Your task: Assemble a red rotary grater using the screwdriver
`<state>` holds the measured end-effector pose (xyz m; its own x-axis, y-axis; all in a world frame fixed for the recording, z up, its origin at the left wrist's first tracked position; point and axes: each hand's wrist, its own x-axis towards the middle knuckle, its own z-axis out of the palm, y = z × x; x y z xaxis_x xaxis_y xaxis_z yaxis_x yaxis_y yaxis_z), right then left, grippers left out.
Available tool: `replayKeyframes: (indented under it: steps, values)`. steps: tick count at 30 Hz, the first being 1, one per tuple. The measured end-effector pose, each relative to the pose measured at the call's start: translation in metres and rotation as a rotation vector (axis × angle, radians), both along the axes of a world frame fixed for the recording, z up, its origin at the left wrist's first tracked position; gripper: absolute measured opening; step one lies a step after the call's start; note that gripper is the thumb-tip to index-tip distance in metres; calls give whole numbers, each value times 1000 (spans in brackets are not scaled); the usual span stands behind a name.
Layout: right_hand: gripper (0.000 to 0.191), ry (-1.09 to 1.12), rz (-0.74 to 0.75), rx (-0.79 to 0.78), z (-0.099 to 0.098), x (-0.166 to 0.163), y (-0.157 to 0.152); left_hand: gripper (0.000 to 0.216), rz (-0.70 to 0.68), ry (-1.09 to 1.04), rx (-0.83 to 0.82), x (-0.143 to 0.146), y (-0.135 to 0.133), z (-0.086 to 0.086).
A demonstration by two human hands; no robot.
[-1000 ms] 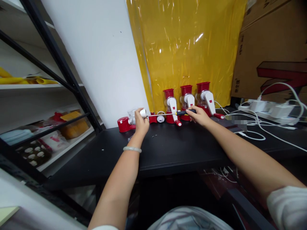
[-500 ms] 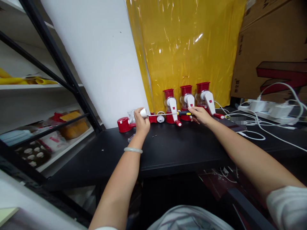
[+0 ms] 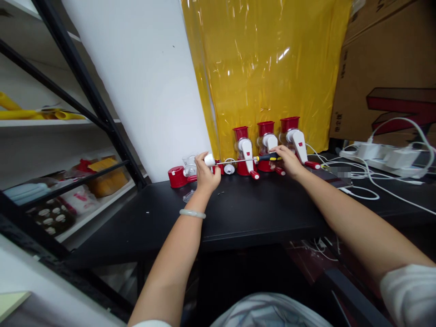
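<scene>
My left hand is closed on a small white plastic part above the black table. My right hand grips the black and yellow handle of a screwdriver. Its thin metal shaft runs left, with the tip at the white part. Behind my hands three red and white crank grinders stand in a row against the yellow plastic sheet. A red base piece with a clear cup lies left of my left hand.
White chargers and cables sprawl at the right of the table. Cardboard boxes are stacked behind them. A black metal shelf with packets stands on the left. A few small screws lie on the tabletop near my left hand.
Both hands and the screwdriver have shifted slightly to the right. My right hand has regripped the handle. The grinders have not moved.
</scene>
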<state>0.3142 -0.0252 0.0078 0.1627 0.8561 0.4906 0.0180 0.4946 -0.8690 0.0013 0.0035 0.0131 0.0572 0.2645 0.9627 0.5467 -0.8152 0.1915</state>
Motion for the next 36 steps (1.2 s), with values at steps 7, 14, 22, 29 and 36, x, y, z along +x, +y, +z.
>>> replayKeyframes:
  steps: [7,14,22,29,36]
  values:
    - [33,179,60,0,0,4,3,42,-83,5,-3,6,-10,3]
    - [37,225,61,-7,0,5,6,32,-185,-87,-271,8,-1,1]
    - [52,210,-79,33,0,6,11,29,-326,-157,-470,14,-1,-4]
    - [52,147,-117,24,-3,8,12,32,-450,-193,-645,17,-1,-7]
    - [47,124,-170,-29,-5,11,14,28,-432,-157,-697,18,-1,-9]
